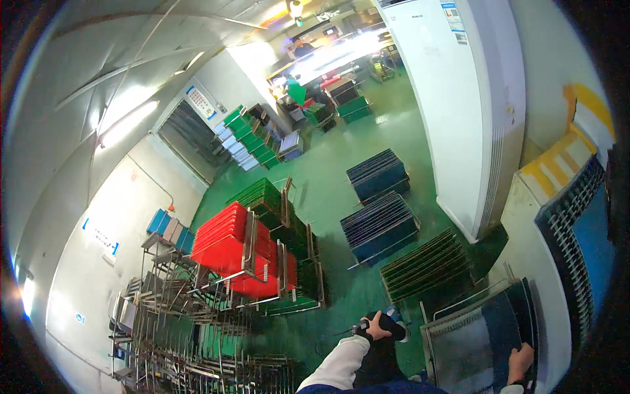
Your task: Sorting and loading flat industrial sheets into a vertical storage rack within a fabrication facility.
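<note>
My left hand lies on my dark-trousered knee, thumb and fingers apart, with no object seen in it. A small dark device sits at that wrist. At the lower right, my right hand has its fingers bent around the edge of a dark flat panel. This panel stands tilted in a metal-framed rack, beside a greyish mesh-like sheet. Part of the right fingers is hidden.
Racks of dark panels and green panels stand ahead on the green floor. Left are stacked red panels and metal frames. A tall white cabinet unit and a machine with a toothed edge stand right.
</note>
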A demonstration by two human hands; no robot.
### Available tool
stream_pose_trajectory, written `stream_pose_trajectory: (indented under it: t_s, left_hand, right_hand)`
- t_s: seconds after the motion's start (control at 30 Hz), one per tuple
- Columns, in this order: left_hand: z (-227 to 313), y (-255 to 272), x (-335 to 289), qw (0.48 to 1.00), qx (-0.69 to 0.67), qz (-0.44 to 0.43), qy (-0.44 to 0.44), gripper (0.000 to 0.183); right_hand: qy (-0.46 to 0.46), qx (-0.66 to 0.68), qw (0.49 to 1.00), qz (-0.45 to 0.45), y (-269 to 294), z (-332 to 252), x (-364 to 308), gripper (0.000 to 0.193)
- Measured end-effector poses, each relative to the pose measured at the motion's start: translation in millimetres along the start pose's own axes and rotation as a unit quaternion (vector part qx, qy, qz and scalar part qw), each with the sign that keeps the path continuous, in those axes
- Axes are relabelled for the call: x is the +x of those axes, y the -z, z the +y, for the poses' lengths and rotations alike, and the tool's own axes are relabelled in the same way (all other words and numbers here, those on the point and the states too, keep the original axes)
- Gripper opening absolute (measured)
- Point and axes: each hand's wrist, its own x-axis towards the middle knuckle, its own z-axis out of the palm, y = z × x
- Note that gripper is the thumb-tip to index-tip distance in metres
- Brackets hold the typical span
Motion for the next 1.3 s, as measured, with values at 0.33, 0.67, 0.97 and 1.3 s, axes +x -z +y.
stream_pose_trajectory:
  t_s: [0.33,0.67,0.97,1.3]
  left_hand:
    - [33.8,26.2,-2.3,0.998,-0.010,0.053,0.040,0.091]
    - [46.1,35.8,5.1,0.998,0.009,0.041,0.038,0.091]
    - [57.2,40.4,10.8,0.997,0.056,0.034,0.035,0.091]
    - [58.0,51.5,-6.8,0.999,0.032,0.031,0.027,0.085]
  right_hand:
    - [-0.019,-0.022,0.999,-0.044,30.0,-32.9,-8.6,0.040]
    - [0.005,-0.054,0.990,-0.129,43.7,-35.0,-2.0,0.034]
    - [-0.004,-0.050,0.993,-0.107,48.7,-40.0,-3.8,0.033]
    - [0.041,-0.059,0.991,-0.116,90.3,-66.8,-17.7,0.032]
